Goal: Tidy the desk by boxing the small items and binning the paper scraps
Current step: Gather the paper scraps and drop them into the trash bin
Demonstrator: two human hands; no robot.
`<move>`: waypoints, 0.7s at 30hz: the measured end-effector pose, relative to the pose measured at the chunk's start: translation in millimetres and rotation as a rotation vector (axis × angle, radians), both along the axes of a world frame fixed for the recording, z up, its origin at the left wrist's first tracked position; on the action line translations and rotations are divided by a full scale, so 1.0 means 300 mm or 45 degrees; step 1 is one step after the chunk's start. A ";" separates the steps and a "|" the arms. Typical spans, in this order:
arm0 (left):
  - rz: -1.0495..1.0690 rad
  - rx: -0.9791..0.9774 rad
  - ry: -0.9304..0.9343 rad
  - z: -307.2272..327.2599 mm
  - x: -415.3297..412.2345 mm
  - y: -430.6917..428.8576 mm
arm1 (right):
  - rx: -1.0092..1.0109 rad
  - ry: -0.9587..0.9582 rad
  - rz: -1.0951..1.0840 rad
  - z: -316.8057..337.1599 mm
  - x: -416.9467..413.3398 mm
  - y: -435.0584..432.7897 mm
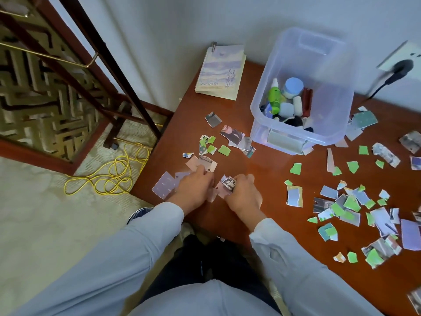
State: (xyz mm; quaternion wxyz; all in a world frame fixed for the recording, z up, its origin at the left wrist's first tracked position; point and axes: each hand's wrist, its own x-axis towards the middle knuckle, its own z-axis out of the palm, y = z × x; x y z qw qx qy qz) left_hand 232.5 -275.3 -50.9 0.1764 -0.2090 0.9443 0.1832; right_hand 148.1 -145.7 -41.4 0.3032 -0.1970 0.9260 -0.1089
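My left grip [196, 187] is curled down on the pale scraps [164, 184] at the bench's [262, 179] near left edge, fingers closed over a few pieces. My right grip [242, 190], just beside it, pinches a small wad of torn photo paper [227, 184] between thumb and fingers. The small items are already in the clear plastic box [303, 92] ahead and to the right of both grips. More scraps lie just beyond my left grip, green bits [224, 149] among them, and a wider scatter [348, 208] lies well off to my right. I should sweep pieces together flat against the wood, gathering piles rather than picking singles, and keep them off the edge. No bin shows here.
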 end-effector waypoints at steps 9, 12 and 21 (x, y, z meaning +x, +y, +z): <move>0.218 -0.017 0.067 0.026 -0.004 0.060 | -0.022 -0.024 0.190 -0.013 -0.040 0.008; 0.285 0.009 0.094 0.022 0.006 0.080 | 0.021 -0.037 0.204 -0.001 -0.052 0.022; 0.342 0.085 0.041 -0.011 -0.018 0.114 | -0.064 0.002 0.261 0.004 -0.047 0.018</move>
